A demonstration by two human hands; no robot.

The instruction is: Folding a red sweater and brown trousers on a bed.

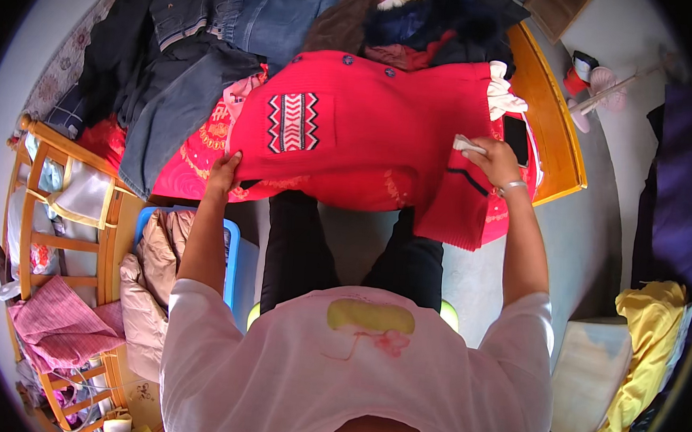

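A red knitted garment (375, 128) with a patterned pocket and dark buttons is spread over a red bedspread (347, 199) in front of me. My left hand (224, 173) pinches its lower left edge. On the other side, my right hand (495, 163) grips a small white piece of cloth (468, 145) above a hanging red ribbed part with a dark stripe. White ruffled fabric (504, 92) shows at the garment's upper right end. Just beyond my right hand lies a black smartphone (515, 141).
Jeans (174, 104) and dark clothes are heaped at the back left. A wooden bed board (550, 127) borders the right side. At left stand a wooden chair (65, 240) and a blue bin (232, 256) with a beige puffer jacket (160, 234). Yellow cloth (640, 353) hangs at lower right.
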